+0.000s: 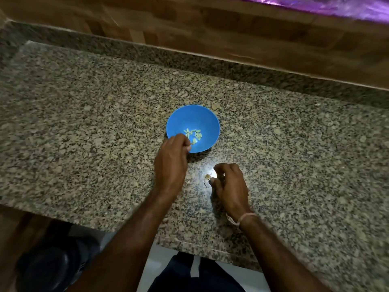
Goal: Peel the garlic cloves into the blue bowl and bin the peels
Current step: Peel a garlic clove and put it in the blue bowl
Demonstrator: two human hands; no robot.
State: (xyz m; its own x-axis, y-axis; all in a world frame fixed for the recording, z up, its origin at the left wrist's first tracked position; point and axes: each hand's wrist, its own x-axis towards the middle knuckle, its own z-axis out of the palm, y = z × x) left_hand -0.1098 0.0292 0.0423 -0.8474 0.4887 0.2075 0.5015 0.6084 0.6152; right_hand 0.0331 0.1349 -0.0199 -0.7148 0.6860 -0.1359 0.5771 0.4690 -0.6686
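- Granite, speckled grey and tan: the stone countertop fills most of the head view, with a brown wooden panel wall behind it.
- The round blue plastic bowl stands upright near the middle of the countertop.
- A small cluster of pale peeled garlic cloves lies in the bottom of the bowl.
- The left hand is at the bowl's near-left rim, fingers curled down over the edge. A pale speck shows at the fingertips; cannot tell if it is a clove or a nail, or whether the hand holds anything.
- The right hand rests low on the countertop, near the bowl but apart from it, fingers curled inward.
- Two thin whitish papery garlic peels lie on the stone just beside the right thumb tip. Whether the thumb pinches them or only touches them, cannot tell.
- A pale thread bracelet is tied on the right wrist.
- A shiny purple sheet shows at the top right, blurred.
- A dark rounded object sits below the counter edge at lower left, too dim to identify.
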